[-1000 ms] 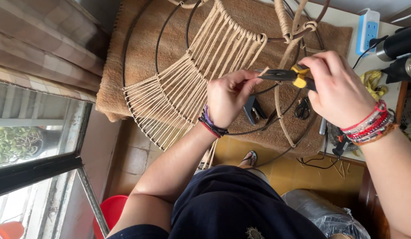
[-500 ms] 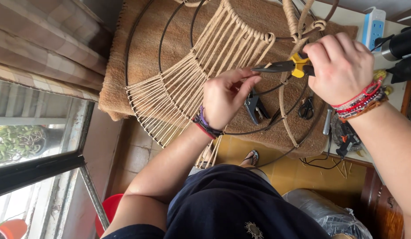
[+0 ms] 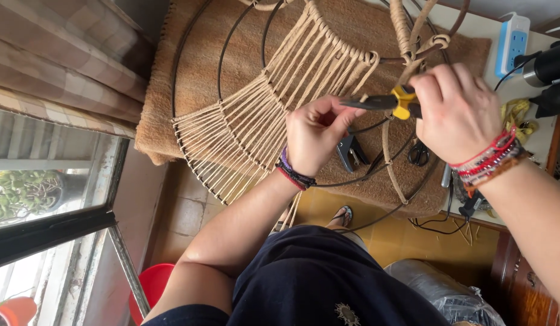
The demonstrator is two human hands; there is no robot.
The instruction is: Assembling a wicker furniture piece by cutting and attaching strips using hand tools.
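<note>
The right hand point(image 3: 458, 115) closes its grip around the yellow handles of the pliers point(image 3: 382, 102), whose dark nose points left to the left hand point(image 3: 316, 136). The left grip is pinched, thumb and fingertips pressed together at the pliers' tip, just above a wire of the frame point(image 3: 198, 72); what it pinches is too small to tell. The frame, strung with jute cord point(image 3: 280, 102), lies on a brown mat point(image 3: 232, 36) over the surface point(image 3: 491, 24). Small scissors point(image 3: 419, 154) lie under the right wrist.
</note>
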